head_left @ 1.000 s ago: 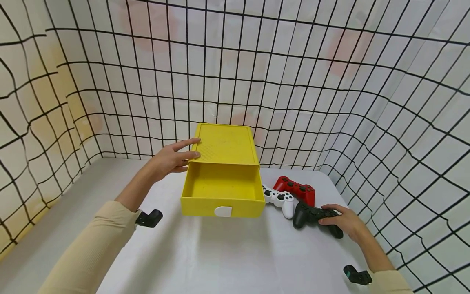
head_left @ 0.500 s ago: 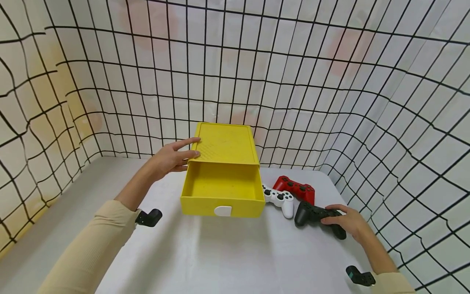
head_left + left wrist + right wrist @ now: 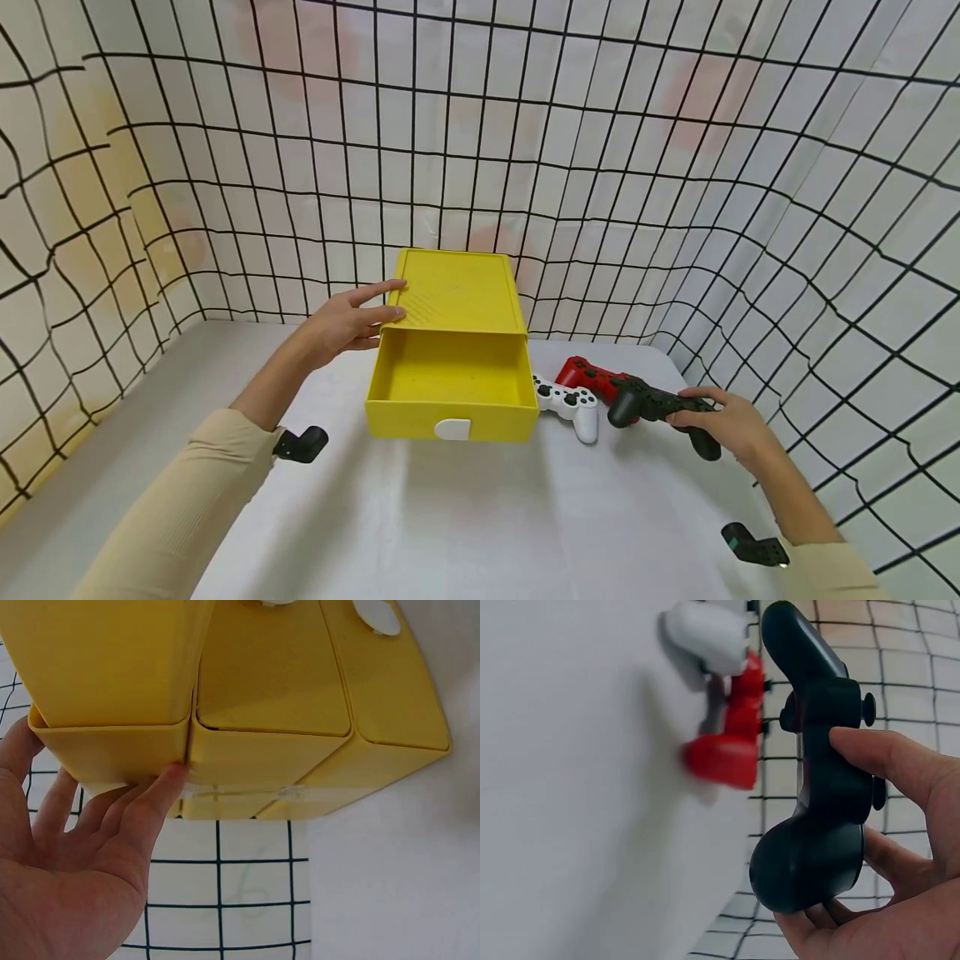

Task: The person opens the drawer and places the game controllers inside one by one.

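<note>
A yellow drawer unit (image 3: 459, 292) stands mid-table, its top drawer (image 3: 450, 422) pulled out and bare inside. My left hand (image 3: 341, 327) rests at the unit's left upper edge, fingers (image 3: 150, 802) fairly straight along its side wall. Raised off the table, a black game controller (image 3: 663, 406) is pinched by my right hand (image 3: 731, 421). In the right wrist view the thumb and fingers lie on opposite sides of the black controller (image 3: 829, 761). Beside the unit lie a white game controller (image 3: 573, 404) and a red game controller (image 3: 588, 375), the red one partly hidden behind the black.
Lower drawers (image 3: 277, 671) of the unit are pushed in, with white pull tabs. A white table (image 3: 480, 525) carries everything. Black wire grid (image 3: 450, 158) with white sheeting behind it encloses the back and both sides.
My right hand has lifted the black controller off the table, and it now overlaps the red one in the head view. The left hand stays at the drawer unit.
</note>
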The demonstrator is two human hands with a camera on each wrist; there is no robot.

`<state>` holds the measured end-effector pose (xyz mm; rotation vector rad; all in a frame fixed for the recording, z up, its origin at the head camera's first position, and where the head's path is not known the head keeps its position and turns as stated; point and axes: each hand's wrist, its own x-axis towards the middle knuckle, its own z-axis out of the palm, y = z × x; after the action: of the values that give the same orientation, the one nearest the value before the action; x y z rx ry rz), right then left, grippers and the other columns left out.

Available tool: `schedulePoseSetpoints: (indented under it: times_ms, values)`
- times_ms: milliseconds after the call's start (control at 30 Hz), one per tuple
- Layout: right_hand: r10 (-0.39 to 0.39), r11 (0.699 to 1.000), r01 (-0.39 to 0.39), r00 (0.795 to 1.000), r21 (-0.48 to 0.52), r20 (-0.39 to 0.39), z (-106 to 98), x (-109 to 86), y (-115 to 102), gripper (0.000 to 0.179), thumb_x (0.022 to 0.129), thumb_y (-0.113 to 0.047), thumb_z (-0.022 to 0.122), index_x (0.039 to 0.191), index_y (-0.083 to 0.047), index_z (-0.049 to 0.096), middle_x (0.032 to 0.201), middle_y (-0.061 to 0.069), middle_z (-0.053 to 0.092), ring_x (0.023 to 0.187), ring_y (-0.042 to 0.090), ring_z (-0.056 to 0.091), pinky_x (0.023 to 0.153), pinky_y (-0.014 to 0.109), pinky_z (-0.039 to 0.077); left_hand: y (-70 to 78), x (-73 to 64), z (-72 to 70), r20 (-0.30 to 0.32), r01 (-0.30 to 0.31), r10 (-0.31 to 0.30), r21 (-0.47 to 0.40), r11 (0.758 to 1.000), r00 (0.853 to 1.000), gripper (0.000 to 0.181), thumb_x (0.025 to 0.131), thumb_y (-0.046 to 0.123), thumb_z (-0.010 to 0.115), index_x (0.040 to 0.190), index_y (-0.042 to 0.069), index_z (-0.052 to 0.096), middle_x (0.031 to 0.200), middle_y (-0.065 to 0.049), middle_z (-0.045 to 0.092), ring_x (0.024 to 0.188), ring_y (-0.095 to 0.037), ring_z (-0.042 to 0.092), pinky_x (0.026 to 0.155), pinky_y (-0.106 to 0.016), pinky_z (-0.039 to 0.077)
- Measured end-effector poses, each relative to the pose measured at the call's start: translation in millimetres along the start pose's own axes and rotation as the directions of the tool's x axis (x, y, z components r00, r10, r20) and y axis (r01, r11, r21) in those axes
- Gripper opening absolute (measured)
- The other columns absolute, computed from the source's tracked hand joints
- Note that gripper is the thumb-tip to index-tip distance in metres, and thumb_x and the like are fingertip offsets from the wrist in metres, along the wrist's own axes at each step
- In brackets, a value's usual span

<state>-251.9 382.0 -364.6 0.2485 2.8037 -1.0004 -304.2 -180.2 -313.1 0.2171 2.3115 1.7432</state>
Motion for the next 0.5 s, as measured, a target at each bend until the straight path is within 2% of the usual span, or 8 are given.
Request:
schedulePoseSetpoints:
  times_ms: [167,333,500]
  values:
    - [-0.032,0.999,0.030,0.999,-0.037,-0.034,-9,-5.4,-25,0.083,0.086,-0.057,0.074,0.149,-0.010,0.046,0.135,0.040,0.050,0.102,0.039,0.063,0.076,0.042,0.049,1.1,-0.1,0.3,-0.004,0.006,-0.006,-0.002,1.000,1.000,0.068,0.094,0.043,0.072,0.155,0.038,0.042,0.152,-0.009,0.051,0.139,-0.034,0.051,0.110,-0.048,0.047]
    - [-0.093,0.995,0.091,0.994,-0.033,-0.063,-14,-8.0,-51,0.079,0.087,-0.057,0.072,0.148,-0.012,0.048,0.132,0.036,0.054,0.098,0.036,0.065,0.074,0.037,0.051,1.2,-0.3,0.2,-0.004,0.010,-0.010,-0.004,1.000,1.000,0.069,0.094,0.043,0.072,0.155,0.038,0.041,0.153,-0.009,0.050,0.140,-0.034,0.051,0.110,-0.049,0.046]
    - [-0.154,0.986,0.149,0.986,-0.075,-0.068,-19,-12.6,-80,0.077,0.088,-0.059,0.071,0.147,-0.015,0.049,0.126,0.033,0.059,0.096,0.034,0.068,0.078,0.044,0.054,0.4,-0.1,0.8,-0.008,0.015,-0.015,-0.001,1.000,1.000,0.069,0.093,0.044,0.072,0.155,0.038,0.041,0.153,-0.008,0.050,0.139,-0.033,0.051,0.110,-0.048,0.047]
